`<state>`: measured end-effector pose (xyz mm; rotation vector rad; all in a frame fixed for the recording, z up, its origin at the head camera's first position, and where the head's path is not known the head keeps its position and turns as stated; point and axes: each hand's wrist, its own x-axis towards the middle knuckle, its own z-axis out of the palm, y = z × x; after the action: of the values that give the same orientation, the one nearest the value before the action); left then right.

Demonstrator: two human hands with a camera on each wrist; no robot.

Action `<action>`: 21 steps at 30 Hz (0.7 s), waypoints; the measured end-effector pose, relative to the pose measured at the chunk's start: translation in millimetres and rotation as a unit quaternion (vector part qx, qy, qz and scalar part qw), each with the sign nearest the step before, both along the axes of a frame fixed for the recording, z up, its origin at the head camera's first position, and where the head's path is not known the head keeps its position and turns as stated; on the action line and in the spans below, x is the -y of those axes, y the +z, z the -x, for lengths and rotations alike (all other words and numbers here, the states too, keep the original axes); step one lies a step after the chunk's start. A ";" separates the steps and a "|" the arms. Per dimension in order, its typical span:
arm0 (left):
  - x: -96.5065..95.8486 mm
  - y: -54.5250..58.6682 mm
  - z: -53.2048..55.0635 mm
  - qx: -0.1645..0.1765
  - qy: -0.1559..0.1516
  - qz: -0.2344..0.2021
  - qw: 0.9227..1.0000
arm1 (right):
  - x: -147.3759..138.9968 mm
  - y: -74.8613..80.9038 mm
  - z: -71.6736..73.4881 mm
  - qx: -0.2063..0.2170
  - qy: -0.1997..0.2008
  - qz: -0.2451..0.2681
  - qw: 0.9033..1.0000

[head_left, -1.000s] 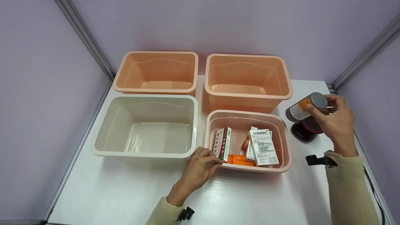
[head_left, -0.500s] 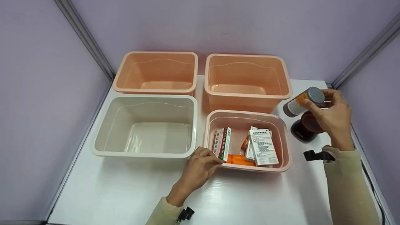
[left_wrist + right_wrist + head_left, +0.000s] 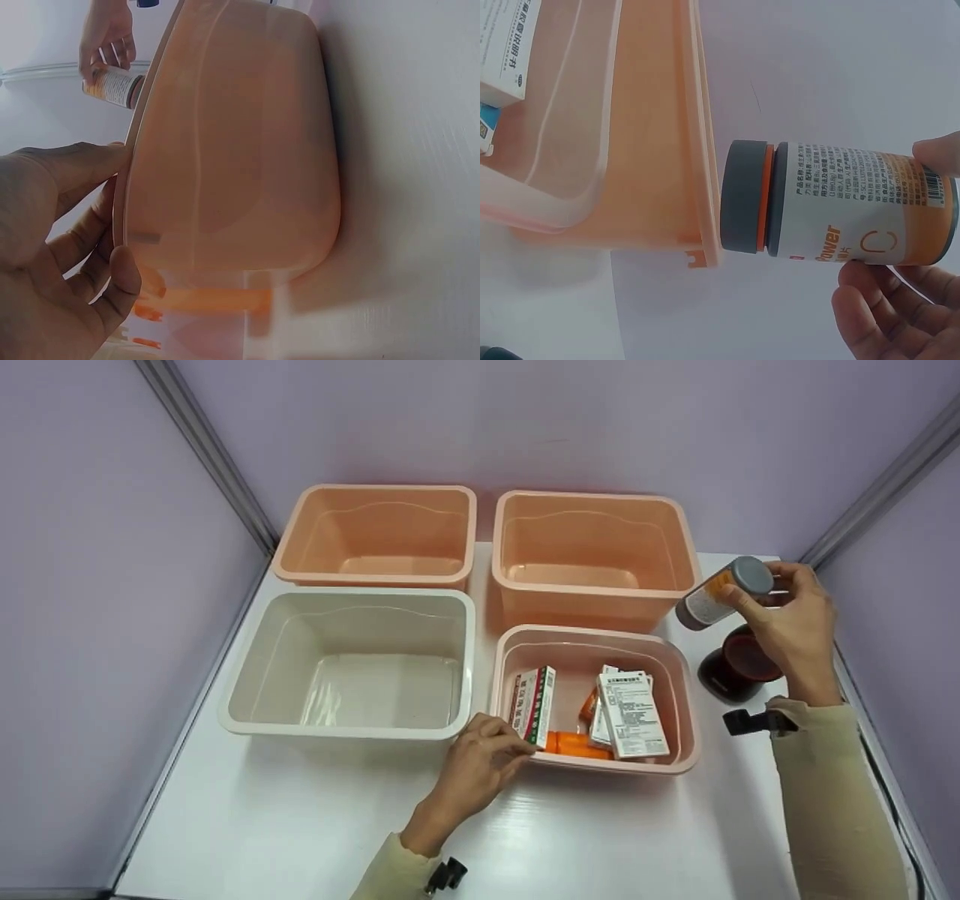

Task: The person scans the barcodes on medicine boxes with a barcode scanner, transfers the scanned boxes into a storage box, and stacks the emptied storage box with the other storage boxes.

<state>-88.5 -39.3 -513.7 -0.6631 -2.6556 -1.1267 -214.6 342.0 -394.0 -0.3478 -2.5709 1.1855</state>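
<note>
My right hand grips a vitamin bottle with a dark grey cap and a white and orange label. It is raised at the right, lying aslant beside the back right bin; its capped end points left in the right wrist view. Thumb and fingers of my left hand pinch the front left rim of a low pink bin. Inside that bin lie a white, red and green medicine box, an orange bottle and several white cartons. A dark red bottle stands below the right hand.
Two taller orange bins, left and right, stand along the back wall. A white bin is at front left, close to the left hand. Panel walls enclose the white table.
My right hand has carried the vitamin bottle up, back and slightly left, away from the dark red bottle. The left hand stays at the pink bin's rim.
</note>
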 end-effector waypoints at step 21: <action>-2.0 0.4 0.8 0.009 -0.003 -0.012 1.000 | 13.6 8.1 23.3 -0.021 0.009 -0.015 1.000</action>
<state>-89.3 -37.3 -513.2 -0.6606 -2.6533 -1.1692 -237.8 328.4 -386.0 -0.2917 -2.5584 1.1479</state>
